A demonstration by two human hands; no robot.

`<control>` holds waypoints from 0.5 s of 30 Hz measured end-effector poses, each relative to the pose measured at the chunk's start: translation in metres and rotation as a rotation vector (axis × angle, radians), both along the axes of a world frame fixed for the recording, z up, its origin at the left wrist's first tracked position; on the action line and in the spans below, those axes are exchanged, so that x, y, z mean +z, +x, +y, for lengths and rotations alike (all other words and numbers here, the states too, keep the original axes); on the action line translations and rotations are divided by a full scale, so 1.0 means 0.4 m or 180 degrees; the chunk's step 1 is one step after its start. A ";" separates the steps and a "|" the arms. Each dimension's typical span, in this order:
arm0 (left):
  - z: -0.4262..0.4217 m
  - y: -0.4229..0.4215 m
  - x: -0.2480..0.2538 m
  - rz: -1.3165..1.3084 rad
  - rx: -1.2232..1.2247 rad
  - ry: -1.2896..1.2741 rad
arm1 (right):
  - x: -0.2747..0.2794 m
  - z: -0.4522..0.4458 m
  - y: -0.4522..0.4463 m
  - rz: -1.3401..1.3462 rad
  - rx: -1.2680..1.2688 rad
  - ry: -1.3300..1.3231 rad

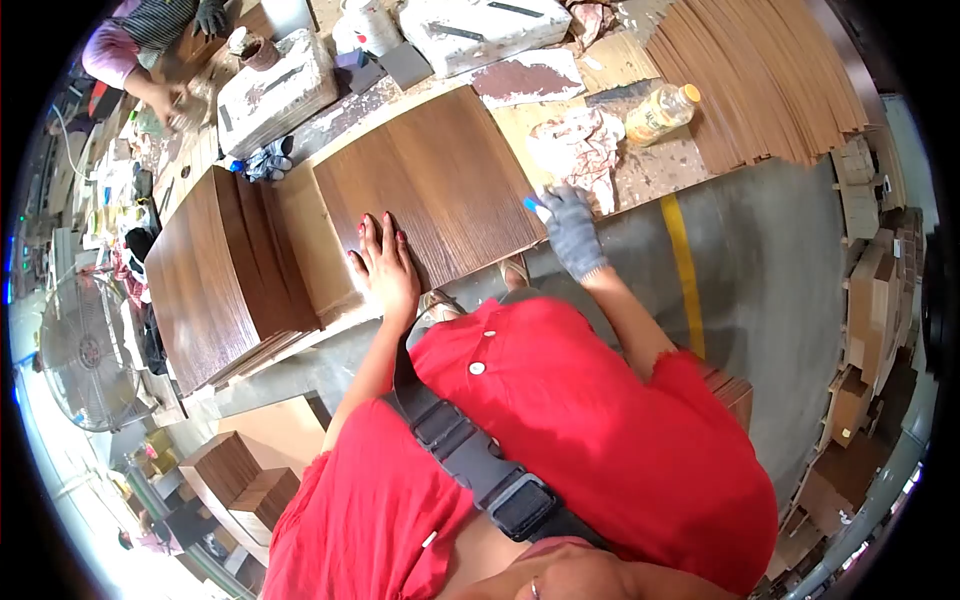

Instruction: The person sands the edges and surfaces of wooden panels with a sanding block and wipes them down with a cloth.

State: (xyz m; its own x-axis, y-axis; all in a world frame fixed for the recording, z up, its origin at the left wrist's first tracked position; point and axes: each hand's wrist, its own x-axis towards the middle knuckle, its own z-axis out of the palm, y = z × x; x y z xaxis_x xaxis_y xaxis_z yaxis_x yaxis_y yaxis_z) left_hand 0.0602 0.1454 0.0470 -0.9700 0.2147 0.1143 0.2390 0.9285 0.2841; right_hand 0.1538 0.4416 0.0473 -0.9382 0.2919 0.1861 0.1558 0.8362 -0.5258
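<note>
Grey floor [768,290], yellow stripe [682,265]

caged fan [88,350] noted at left. yellow line [682,265] marked on grey floor [765,265]. cartons [872,312] stacked at right. bottle [660,117] on bench [680,163], capped.

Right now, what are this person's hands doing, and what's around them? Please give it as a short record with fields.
Left hand: bare, flat on a wood-grain panel
Right hand: grey-gloved, holding a small blue-tipped item by the panel's near right corner
Left of panel: stack of similar panels
Right of panel: crumpled cloth; yellow-capped bottle
Upper left: another person's bare hand
</note>
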 end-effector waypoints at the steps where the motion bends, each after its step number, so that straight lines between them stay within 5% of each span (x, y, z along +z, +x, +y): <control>1: -0.001 0.000 0.001 -0.0036 0.0020 -0.0031 | 0.019 -0.017 0.053 0.0047 -0.0104 0.0185; 10: -0.027 -0.005 -0.033 0.0040 -0.0124 0.0112 | 0.029 -0.058 0.135 0.0020 -0.0511 -0.0187; 12: -0.040 -0.010 -0.038 -0.0042 -0.0191 0.0225 | 0.034 -0.065 0.190 -0.0019 -0.0388 0.0484; 15: -0.086 -0.033 -0.038 -0.0135 -0.0535 0.0272 | 0.000 -0.104 0.272 0.0015 -0.0577 -0.0258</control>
State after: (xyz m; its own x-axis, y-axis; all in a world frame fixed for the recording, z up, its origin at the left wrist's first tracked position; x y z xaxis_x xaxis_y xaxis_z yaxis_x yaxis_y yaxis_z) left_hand 0.0470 0.1112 0.0320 -0.9256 0.3654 0.0988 0.3748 0.8486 0.3733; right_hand 0.2626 0.4001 0.0475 -0.8680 0.4703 0.1593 0.2975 0.7495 -0.5915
